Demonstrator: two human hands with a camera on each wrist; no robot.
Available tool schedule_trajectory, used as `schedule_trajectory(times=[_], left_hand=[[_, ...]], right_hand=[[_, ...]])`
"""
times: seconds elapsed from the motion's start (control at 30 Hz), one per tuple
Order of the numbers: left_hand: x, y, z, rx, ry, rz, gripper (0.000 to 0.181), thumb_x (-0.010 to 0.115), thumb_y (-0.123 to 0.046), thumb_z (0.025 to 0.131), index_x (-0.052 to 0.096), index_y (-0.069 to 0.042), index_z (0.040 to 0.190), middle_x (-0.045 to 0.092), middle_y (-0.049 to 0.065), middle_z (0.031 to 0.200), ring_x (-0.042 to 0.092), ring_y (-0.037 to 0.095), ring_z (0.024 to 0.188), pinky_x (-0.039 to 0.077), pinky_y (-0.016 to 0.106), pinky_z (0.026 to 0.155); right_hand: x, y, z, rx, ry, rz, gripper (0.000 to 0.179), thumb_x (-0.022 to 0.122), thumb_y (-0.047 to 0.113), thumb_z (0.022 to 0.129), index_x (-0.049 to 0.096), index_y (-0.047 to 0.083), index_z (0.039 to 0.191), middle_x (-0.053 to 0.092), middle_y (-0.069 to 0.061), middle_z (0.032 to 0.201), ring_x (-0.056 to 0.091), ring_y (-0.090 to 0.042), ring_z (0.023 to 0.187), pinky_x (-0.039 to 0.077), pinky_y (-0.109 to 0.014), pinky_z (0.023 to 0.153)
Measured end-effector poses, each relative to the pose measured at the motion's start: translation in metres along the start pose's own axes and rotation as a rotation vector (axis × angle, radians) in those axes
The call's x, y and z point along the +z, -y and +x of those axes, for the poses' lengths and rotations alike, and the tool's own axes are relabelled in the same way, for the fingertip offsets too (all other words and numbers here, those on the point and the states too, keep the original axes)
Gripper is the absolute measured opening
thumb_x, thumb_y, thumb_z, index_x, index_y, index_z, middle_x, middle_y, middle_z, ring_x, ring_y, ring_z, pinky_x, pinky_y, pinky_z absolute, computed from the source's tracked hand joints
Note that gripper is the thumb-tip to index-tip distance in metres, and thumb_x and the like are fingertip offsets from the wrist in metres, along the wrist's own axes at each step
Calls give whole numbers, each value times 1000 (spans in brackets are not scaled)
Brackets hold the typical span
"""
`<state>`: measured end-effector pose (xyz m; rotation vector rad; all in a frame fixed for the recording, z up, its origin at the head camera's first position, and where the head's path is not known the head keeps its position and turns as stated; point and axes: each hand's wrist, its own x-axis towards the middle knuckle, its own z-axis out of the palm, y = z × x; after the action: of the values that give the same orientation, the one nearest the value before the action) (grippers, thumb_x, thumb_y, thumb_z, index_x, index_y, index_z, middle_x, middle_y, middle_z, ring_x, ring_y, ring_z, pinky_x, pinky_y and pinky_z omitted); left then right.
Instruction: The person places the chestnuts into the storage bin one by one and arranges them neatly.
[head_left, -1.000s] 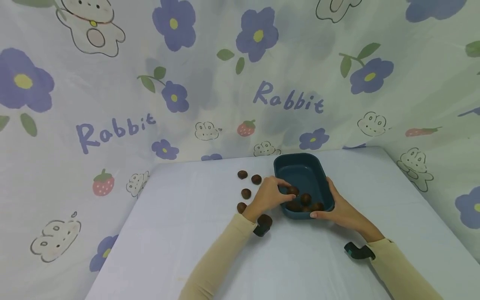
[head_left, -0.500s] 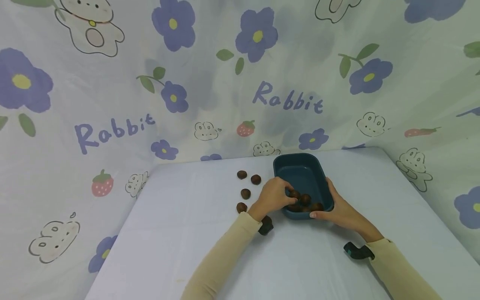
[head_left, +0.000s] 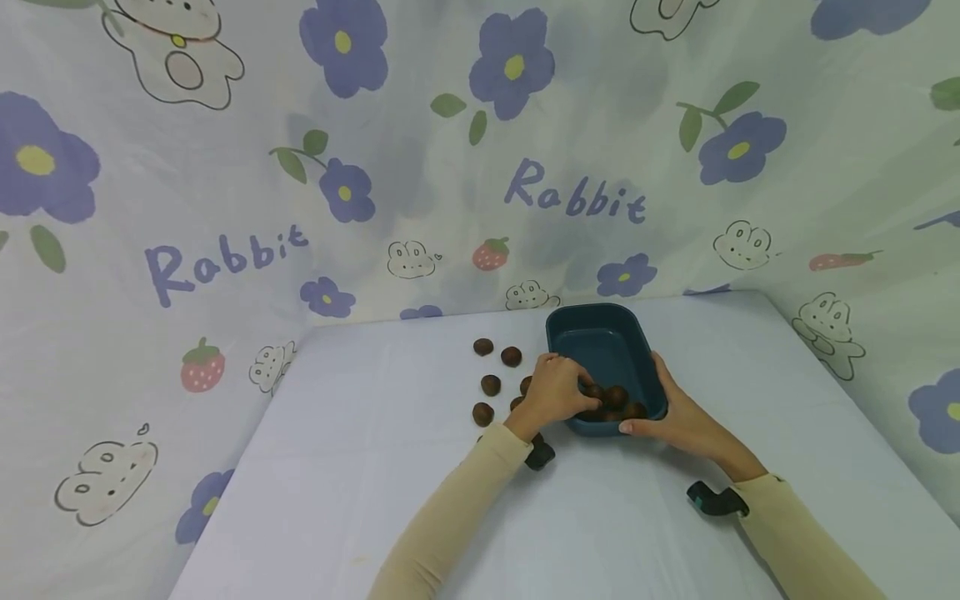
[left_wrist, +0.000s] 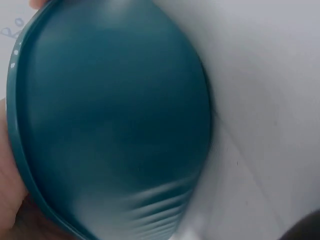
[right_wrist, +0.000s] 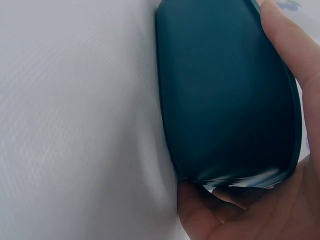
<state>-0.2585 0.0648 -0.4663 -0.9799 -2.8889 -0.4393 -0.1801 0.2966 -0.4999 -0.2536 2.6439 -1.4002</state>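
Note:
A dark teal rectangular box [head_left: 600, 315] sits on the white tabletop, its near end holding several round brown chestnuts [head_left: 617, 397]. Over its left rim reaches my left hand [head_left: 558, 390], with thumb and fingers pinching one chestnut [head_left: 593, 391] low among the others. My right hand [head_left: 686, 423] grips the box's near right corner, the thumb along the front wall. In the left wrist view the box's outer wall [left_wrist: 115, 110] fills most of the picture and hides the chestnuts. From the right wrist, fingers and thumb [right_wrist: 200, 212] show curled against the box.
More chestnuts lie loose on the tabletop left of the box, such as a far one [head_left: 483, 347] and a nearer one [head_left: 483, 414]; my left hand and sleeve partly cover others. A patterned cloth [head_left: 450, 192] hangs behind the table and at its sides.
My left hand has moved slightly right and down into the box with the chestnut. Chestnuts behind the wrist have come into sight. My right hand keeps its grip on the box.

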Motion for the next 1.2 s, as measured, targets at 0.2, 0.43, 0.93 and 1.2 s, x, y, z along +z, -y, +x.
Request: schedule_trajectory(times=[0.2, 0.43, 0.93, 1.2], left_hand=[[2, -7, 2, -44, 34, -1, 22, 85, -43, 83, 83, -26, 98, 80, -12, 101, 71, 9, 105, 33, 47, 123], [4, -12, 4, -82, 52, -11, 25, 86, -44, 82, 83, -26, 100, 80, -12, 102, 71, 7, 105, 29, 50, 125], [5, -14, 6, -61, 68, 20, 29, 84, -49, 84, 83, -27, 103, 80, -12, 102, 71, 7, 105, 28, 51, 125], [-2, -9, -1, -47, -1, -150, 32, 81, -44, 89, 81, -22, 112, 79, -8, 113, 69, 10, 115, 30, 50, 125]], right_hand=[[-1, 1, 0, 21, -4, -31, 134, 84, 42, 84, -21, 18, 164, -5, -22, 174, 12, -58, 155, 27, -81, 110], [0, 1, 1, 35, -3, -33, 135, 84, 43, 83, -21, 17, 163, -6, -23, 174, 11, -59, 155, 25, -82, 111], [-1, 1, 1, 25, -7, -31, 134, 84, 42, 83, -21, 19, 164, -5, -21, 174, 12, -58, 155, 25, -83, 110], [-1, 1, 0, 41, -1, -55, 134, 83, 45, 84, -23, 20, 163, -7, -23, 174, 12, -61, 154, 26, -83, 109]])
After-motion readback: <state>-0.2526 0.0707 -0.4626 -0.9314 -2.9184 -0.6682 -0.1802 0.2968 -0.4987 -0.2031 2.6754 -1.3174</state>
